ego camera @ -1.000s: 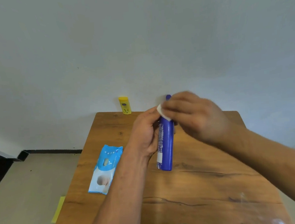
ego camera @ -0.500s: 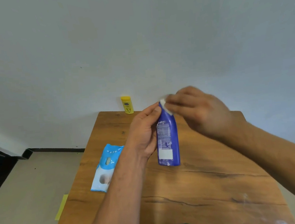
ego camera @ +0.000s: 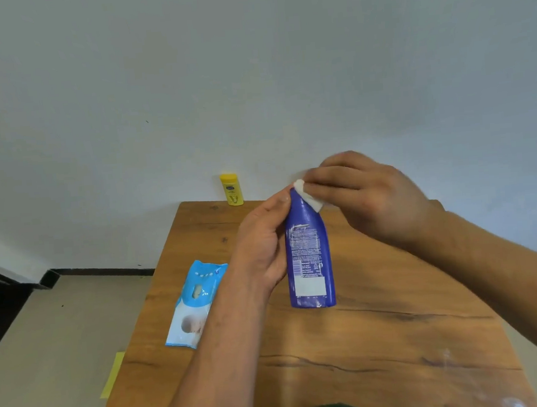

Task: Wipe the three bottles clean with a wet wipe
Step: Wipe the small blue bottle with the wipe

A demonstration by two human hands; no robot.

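Head view, step in hand: wiping the top of the tall blue plastic bottle [ego camera: 310,258]. My left hand [ego camera: 261,245] forms the holding grip. Its fingers are curled round the bottle's left side and its thumb runs up toward the neck, so the body stays upright and does not turn under rubbing. My right hand [ego camera: 366,195] forms the working grip. Its fingertips are closed on a folded white wet wipe [ego camera: 306,195], pressing it onto the sloping right shoulder (the cap is hidden behind wipe and fingers).

The bottle is over the middle of the brown wood-grain worktop [ego camera: 368,340]; I cannot tell whether its base touches the surface.

Materials:
- **Bottle wall:** smooth, glossy and tapering at the top, with the printed label facing me; I judge it slippery once damp.
- **Wipe:** soft and bunched.

A small yellow plastic bottle [ego camera: 231,189] stands upright at the far edge by the wall. A flat, crinkly light-blue wet-wipe pack [ego camera: 198,302] lies to the left. No third bottle is in view.
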